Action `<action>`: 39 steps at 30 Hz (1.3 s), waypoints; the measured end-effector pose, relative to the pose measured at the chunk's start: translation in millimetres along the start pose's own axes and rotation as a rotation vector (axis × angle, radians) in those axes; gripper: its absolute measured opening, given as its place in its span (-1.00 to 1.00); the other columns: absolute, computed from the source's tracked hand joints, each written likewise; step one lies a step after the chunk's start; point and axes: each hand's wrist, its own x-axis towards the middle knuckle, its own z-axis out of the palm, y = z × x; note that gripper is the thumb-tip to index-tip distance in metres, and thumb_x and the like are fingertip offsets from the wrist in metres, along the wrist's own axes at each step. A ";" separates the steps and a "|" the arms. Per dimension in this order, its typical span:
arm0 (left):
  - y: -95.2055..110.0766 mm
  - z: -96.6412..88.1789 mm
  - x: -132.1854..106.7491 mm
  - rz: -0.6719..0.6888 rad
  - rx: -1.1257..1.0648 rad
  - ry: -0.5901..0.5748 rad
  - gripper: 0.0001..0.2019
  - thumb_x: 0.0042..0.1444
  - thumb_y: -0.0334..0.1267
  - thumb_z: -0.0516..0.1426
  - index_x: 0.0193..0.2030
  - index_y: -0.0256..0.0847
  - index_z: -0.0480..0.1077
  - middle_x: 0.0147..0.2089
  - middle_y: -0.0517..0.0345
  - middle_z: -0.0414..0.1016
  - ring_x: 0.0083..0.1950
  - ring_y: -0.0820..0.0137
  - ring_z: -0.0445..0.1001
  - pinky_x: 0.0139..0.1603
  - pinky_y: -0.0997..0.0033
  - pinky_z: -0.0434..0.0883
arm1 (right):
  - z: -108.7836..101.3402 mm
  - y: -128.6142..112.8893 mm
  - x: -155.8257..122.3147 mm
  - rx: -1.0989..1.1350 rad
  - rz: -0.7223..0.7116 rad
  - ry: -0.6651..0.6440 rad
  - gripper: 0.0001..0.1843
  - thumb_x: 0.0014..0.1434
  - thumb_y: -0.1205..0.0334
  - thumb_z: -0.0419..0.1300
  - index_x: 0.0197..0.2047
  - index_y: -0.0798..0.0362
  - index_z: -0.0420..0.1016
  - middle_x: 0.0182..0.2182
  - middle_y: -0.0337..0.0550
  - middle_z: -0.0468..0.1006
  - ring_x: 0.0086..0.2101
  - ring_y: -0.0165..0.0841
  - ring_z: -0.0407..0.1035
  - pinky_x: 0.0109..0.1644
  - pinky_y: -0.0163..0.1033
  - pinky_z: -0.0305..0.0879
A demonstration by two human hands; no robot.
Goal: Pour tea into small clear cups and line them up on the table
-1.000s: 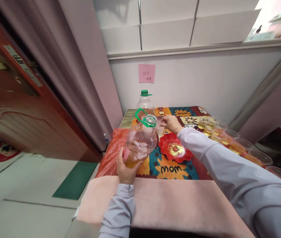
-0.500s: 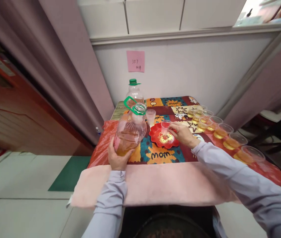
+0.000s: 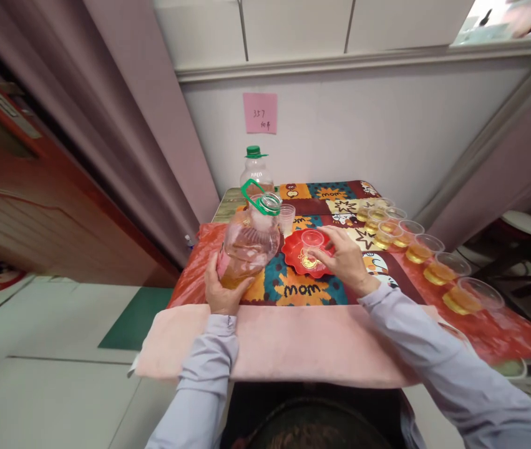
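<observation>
Between my left hand (image 3: 222, 293) and my right hand (image 3: 342, 255), a jug (image 3: 249, 249) leans in my left and, right of it, a cup (image 3: 312, 241) stands in the plate (image 3: 292, 257), just beside my right fingers. Behind the plate is a stack (image 3: 287, 218), with a second jug (image 3: 254, 169) behind my own and a note (image 3: 260, 113) on the wall (image 3: 340, 125) above. More cups (image 3: 415, 251) run back to front along my right, and a towel (image 3: 316, 349) lies along the table's near edge before me.

Clear bottle (image 3: 252, 240) with green handle (image 3: 244, 188), golden liquid (image 3: 439, 273) in clear cups (image 3: 455, 263), red plate (image 3: 293, 259) with gold print (image 3: 309, 262), orange, teal and maroon patchwork cloth (image 3: 273, 288) lettered MOM, pink towel (image 3: 293, 343), lilac-grey sleeves (image 3: 204, 368)
</observation>
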 end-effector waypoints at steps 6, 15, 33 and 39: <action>3.0 0.3 -2.0 0.038 0.002 -0.018 0.09 -0.19 0.13 0.51 0.47 -0.15 0.25 0.42 -0.23 0.39 0.44 -0.07 0.37 0.48 -0.11 0.27 | 20.5 -69.4 10.0 0.668 0.308 -0.144 0.00 0.12 -0.33 0.40 0.47 -0.13 0.20 0.44 0.11 0.30 0.33 0.07 0.35 0.32 0.20 0.42; 9.5 -4.1 -2.4 -0.025 -0.143 -0.086 0.16 -0.32 0.30 0.49 0.41 -0.21 0.32 0.49 -0.31 0.31 0.54 -0.17 0.22 0.57 -0.16 0.11 | 50.4 -82.3 14.6 0.749 0.267 -0.142 0.24 -0.15 -0.35 0.54 0.48 -0.14 0.17 0.41 0.14 0.35 0.39 0.19 0.25 0.36 0.28 0.36; -20.2 14.8 5.3 -0.846 -1.123 -0.080 -0.59 0.23 -0.13 0.19 0.17 -0.18 0.59 0.35 -0.05 0.53 0.44 0.04 0.40 0.50 -0.11 0.31 | 50.9 -69.5 11.8 0.948 0.437 -0.273 -0.01 0.29 -0.40 0.19 0.61 -0.36 -0.12 0.51 -0.06 0.17 0.38 0.11 0.28 0.00 0.12 0.69; -5.0 9.0 10.2 -0.851 -1.236 -0.067 -0.57 0.30 -0.17 0.17 0.24 -0.28 0.54 0.39 -0.12 0.48 0.48 0.03 0.35 0.50 -0.03 0.29 | 55.6 -87.4 14.4 1.107 0.524 -0.163 0.06 0.19 -0.40 0.29 0.59 -0.27 0.00 0.43 0.05 0.32 0.25 0.11 0.42 -0.03 0.11 0.66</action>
